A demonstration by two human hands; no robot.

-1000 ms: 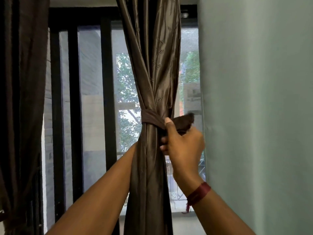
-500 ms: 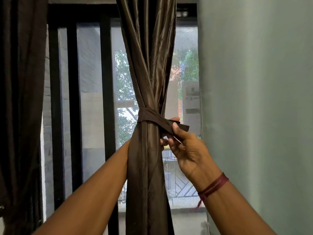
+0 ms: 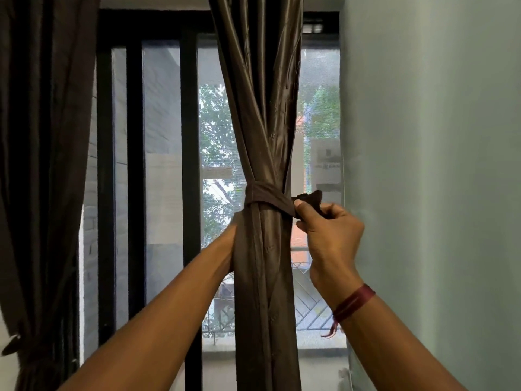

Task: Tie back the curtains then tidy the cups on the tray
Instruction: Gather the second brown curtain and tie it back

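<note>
The tie-back (image 3: 265, 196), wrapped round the gathered curtain (image 3: 262, 131) at the window, is pinched at its end by the right hand (image 3: 329, 235), fastening being judged next; the fingers of the left hand (image 3: 229, 239) are hidden.

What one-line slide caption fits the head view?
Right hand pinches the tieback wrapped around the gathered brown curtain, left hand mostly hidden behind it.
</note>
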